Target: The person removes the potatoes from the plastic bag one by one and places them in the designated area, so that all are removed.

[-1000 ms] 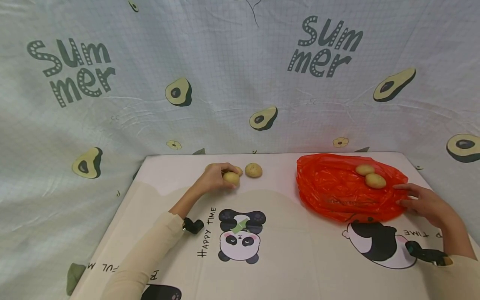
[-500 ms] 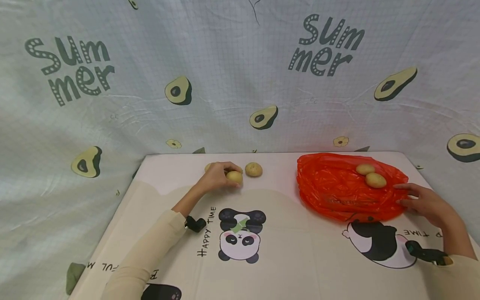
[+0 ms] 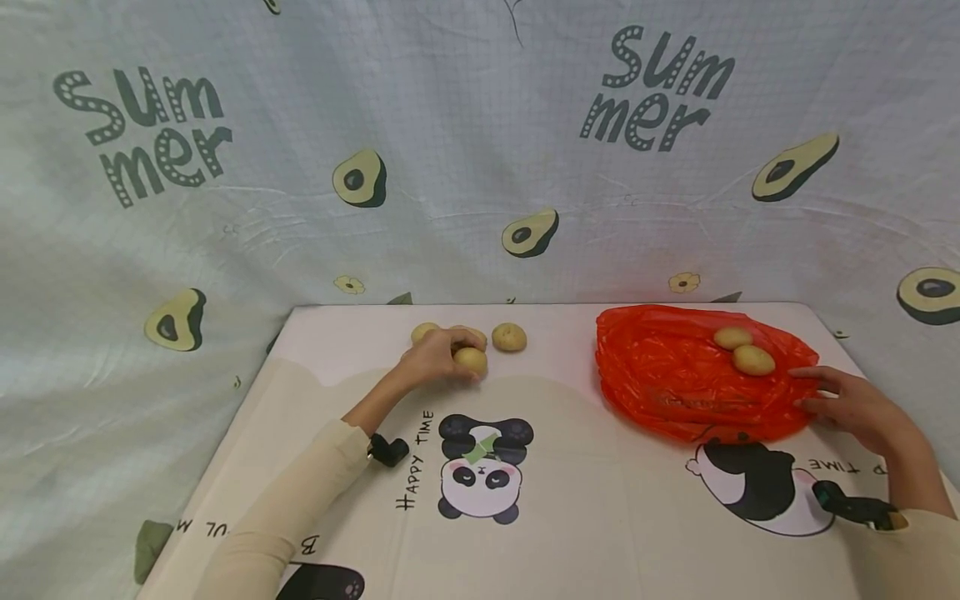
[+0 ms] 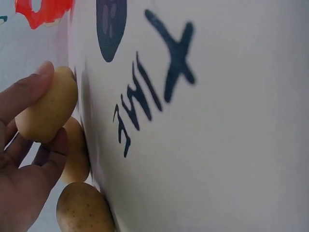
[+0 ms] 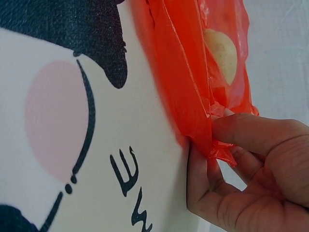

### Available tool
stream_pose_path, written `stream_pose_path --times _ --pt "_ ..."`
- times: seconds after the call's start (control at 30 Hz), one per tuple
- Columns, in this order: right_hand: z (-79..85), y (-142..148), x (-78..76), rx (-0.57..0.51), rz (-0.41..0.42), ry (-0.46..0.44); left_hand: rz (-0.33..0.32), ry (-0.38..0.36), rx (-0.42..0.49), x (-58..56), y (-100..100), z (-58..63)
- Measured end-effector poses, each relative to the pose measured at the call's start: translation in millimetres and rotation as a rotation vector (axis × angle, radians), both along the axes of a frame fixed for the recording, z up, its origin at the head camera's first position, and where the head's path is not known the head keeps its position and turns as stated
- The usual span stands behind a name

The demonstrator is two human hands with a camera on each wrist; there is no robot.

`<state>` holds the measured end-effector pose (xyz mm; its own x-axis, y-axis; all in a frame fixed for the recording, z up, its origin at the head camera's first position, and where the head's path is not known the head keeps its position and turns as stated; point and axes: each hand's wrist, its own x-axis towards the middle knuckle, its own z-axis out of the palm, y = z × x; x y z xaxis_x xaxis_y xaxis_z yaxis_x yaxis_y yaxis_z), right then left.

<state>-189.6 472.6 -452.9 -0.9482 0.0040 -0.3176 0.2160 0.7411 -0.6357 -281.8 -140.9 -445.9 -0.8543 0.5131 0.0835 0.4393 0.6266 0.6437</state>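
My left hand (image 3: 437,354) pinches a yellow potato (image 4: 50,106) between thumb and fingers near the table's far edge. Close by it are a potato (image 3: 424,331) beyond the knuckles, another (image 4: 75,152) partly hidden by the fingers, and a third (image 3: 509,337) to the right. At the right side, my right hand (image 3: 855,408) grips the near right edge of a crumpled red plastic bag (image 3: 660,375), thumb on one side and fingers on the other. Two potatoes (image 3: 753,361) lie at the bag, toward its right end.
A pale tablecloth (image 3: 570,517) printed with pandas and lettering covers the table. Behind the far edge hangs a light curtain (image 3: 450,108) with avocado prints. Dark wrist mounts (image 3: 388,451) stick out at both sleeves.
My left hand and its potato have shifted slightly to the right, and the potato beyond the knuckles shows more. The right hand keeps its place on the bag.
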Motion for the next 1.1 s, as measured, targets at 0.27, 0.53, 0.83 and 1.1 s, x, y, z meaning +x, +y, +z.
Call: stream_pose_path --times 0.27,0.53,0.83,1.1 --pt "1.4 2.0 -1.0 0.004 -0.007 0.003 -0.067 0.055 -0.093 1.0 1.8 10.0" --pt "-0.2 2.5 0.9 -0.004 -0.016 -0.015 -0.051 0.059 -0.067 1.8 -3.9 6.8" --pt "2.6 0.8 1.9 -0.011 -0.005 -0.011 -0.07 0.16 -0.202 5.9 -10.8 8.5" --pt "2.7 -1.3 2.2 -0.019 0.002 -0.01 -0.069 0.153 -0.225 8.3 -13.3 8.7"
